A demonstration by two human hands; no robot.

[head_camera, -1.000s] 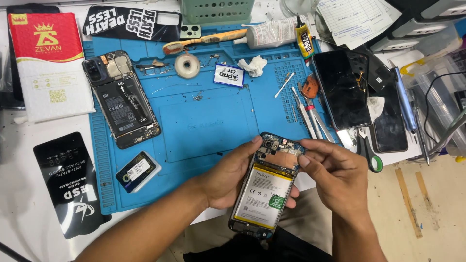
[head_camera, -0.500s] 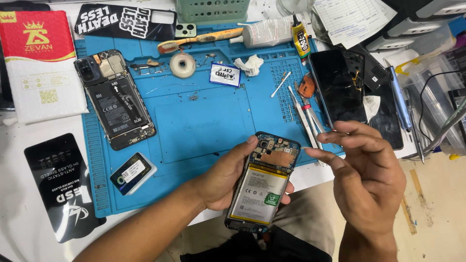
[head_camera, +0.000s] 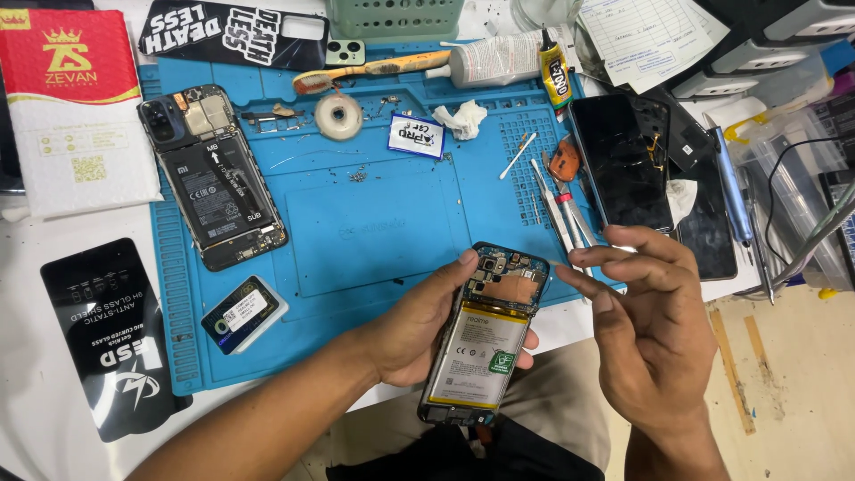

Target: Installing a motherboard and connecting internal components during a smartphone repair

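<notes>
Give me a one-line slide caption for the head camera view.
Left hand holds an opened phone, battery showing, over a blue repair mat; right hand pinches beside its top edge.

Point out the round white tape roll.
The round white tape roll lies near the top of the blue work mat, just below the wooden-handled toothbrush.

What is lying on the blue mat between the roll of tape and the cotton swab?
In the head view, between the roll of tape and the cotton swab lie a small white printed card and a crumpled white tissue.
</notes>
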